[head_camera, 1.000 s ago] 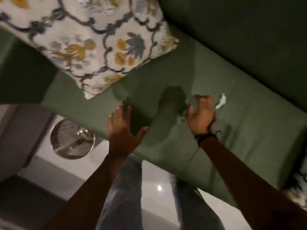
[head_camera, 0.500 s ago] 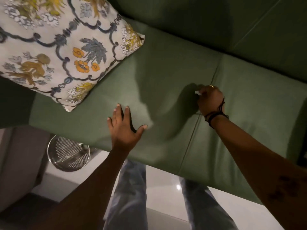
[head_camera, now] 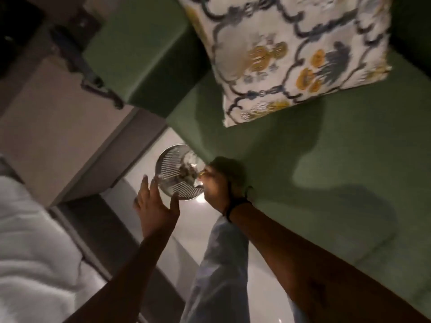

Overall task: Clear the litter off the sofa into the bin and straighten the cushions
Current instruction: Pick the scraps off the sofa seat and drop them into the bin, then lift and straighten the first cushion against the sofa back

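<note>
The round metal mesh bin [head_camera: 166, 170] stands on the pale floor against the front of the green sofa [head_camera: 326, 173]. Crumpled litter [head_camera: 187, 167] lies inside it. My right hand [head_camera: 215, 186] hangs over the bin's right rim with its fingers curled downward; blur hides whether anything is in them. My left hand [head_camera: 152, 203] is open with fingers spread, just touching the bin's left rim. A floral cushion [head_camera: 291, 54] leans tilted at the sofa's left end, one corner down on the seat.
The sofa's armrest [head_camera: 140, 54] rises behind the bin, with a dark strap or cable [head_camera: 89, 75] beside it. White bedding [head_camera: 30, 241] fills the lower left. My jeans-clad leg [head_camera: 221, 271] stands between the bin and the sofa front.
My right hand closed on a white scrap on the seat and has swung left to the bin. My left hand left the seat edge and reached the bin. The view turned left.
</note>
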A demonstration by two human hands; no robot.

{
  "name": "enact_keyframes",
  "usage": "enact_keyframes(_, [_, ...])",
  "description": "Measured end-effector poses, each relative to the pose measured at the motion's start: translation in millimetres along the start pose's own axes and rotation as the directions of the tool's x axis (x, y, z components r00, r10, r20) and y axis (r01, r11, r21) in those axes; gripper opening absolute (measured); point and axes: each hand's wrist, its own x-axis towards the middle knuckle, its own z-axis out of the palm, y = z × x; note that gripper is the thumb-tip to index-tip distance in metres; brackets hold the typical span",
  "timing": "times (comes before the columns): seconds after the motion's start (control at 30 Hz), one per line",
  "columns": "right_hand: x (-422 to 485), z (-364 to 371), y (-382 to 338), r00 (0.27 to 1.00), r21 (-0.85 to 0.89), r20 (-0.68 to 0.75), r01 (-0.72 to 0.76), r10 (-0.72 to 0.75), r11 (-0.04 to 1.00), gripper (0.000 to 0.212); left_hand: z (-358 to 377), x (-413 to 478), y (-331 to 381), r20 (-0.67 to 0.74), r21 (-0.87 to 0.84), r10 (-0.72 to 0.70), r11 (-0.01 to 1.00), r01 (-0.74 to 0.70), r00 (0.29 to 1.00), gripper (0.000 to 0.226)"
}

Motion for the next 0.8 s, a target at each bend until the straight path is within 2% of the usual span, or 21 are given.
enact_keyframes(0.07, [23.3, 24.8, -7.6, 0.991, -0.061, 0.133, 0.000, 0.008, 0.998, 0.033, -0.4, 10.3, -12.4, -0.001, -0.019, -0.017, 1.000, 0.017, 1.000, 0.074])
enact_keyframes(0.1, [30.0, 28.2, -8.7, 0.988, -0.078, 0.149, -0.023, 0.035, 0.997, 0.032, 0.2, 16.8, -10.8, -0.007, -0.044, -0.028, 0.999, 0.028, 1.000, 0.074])
enact_keyframes(0.17, [35.3, 13.4, -13.6, 0.999, -0.073, 0.047, -0.019, 0.023, 0.997, 0.019, 0.7, 30.0, 3.0, -0.027, -0.112, -0.026, 0.993, 0.023, 0.999, 0.071])
enact_keyframes(0.23, [28.4, -16.5, -15.4, 0.989, -0.058, -0.119, 0.082, -0.088, 0.995, 0.005, -0.9, 42.9, 28.4, -0.045, -0.193, 0.035, 0.980, -0.043, 0.998, 0.068])
enact_keyframes(0.27, [22.4, -35.5, -11.2, 0.971, -0.072, -0.198, 0.125, -0.137, 0.990, 0.008, -1.8, 48.4, 45.2, -0.056, -0.245, 0.075, 0.966, -0.086, 0.996, 0.067])
enact_keyframes(0.33, [8.2, -84.3, 4.3, 0.944, -0.091, -0.320, 0.050, -0.076, 0.995, 0.015, -4.0, 56.9, 82.6, -0.062, -0.390, 0.121, 0.911, -0.135, 0.991, 0.069])
enact_keyframes(0.37, [1.5, -116.8, 16.5, 0.899, -0.091, -0.438, -0.031, -0.012, 0.995, 0.017, -6.9, 60.9, 105.6, -0.049, -0.482, 0.124, 0.866, -0.132, 0.991, 0.070])
enact_keyframes(0.43, [-6.6, -186.1, 46.4, 0.711, -0.075, -0.701, -0.153, 0.057, 0.985, 0.022, -14.9, 68.9, 152.5, 0.001, -0.624, 0.117, 0.776, -0.091, 0.993, 0.078])
enact_keyframes(0.5, [2.8, -250.8, 77.2, 0.550, -0.043, -0.832, -0.187, 0.069, 0.981, 0.033, -25.2, 79.9, 194.9, 0.060, -0.726, 0.118, 0.687, -0.038, 0.991, 0.092])
enact_keyframes(0.53, [14.2, -281.2, 91.0, 0.513, 0.055, -0.845, -0.196, 0.150, 0.979, 0.045, -30.9, 86.7, 215.7, 0.072, -0.778, 0.128, 0.628, -0.024, 0.989, 0.098])
enact_keyframes(0.6, [43.4, -332.3, 110.9, 0.544, 0.398, -0.726, -0.168, 0.421, 0.902, 0.072, -41.0, 101.3, 251.4, 0.058, -0.862, 0.143, 0.507, -0.023, 0.988, 0.098])
enact_keyframes(0.63, [58.5, -350.6, 116.9, 0.603, 0.564, -0.612, -0.121, 0.512, 0.817, 0.074, -44.9, 108.4, 266.4, 0.054, -0.892, 0.139, 0.453, -0.015, 0.989, 0.095])
enact_keyframes(0.7, [84.9, -373.2, 122.3, 0.756, 0.757, -0.391, -0.060, 0.525, 0.650, 0.051, -50.6, 117.6, 287.7, 0.063, -0.931, 0.109, 0.364, 0.019, 0.992, 0.090])
enact_keyframes(0.73, [93.4, -378.2, 124.3, 0.792, 0.798, -0.339, -0.043, 0.507, 0.601, 0.042, -52.6, 120.1, 295.1, 0.060, -0.941, 0.088, 0.339, 0.026, 0.994, 0.086])
enact_keyframes(0.8, [95.0, -383.7, 122.2, 0.808, 0.852, -0.306, -0.003, 0.503, 0.523, 0.045, -55.7, 120.4, 305.1, 0.069, -0.953, 0.068, 0.299, 0.045, 0.995, 0.084])
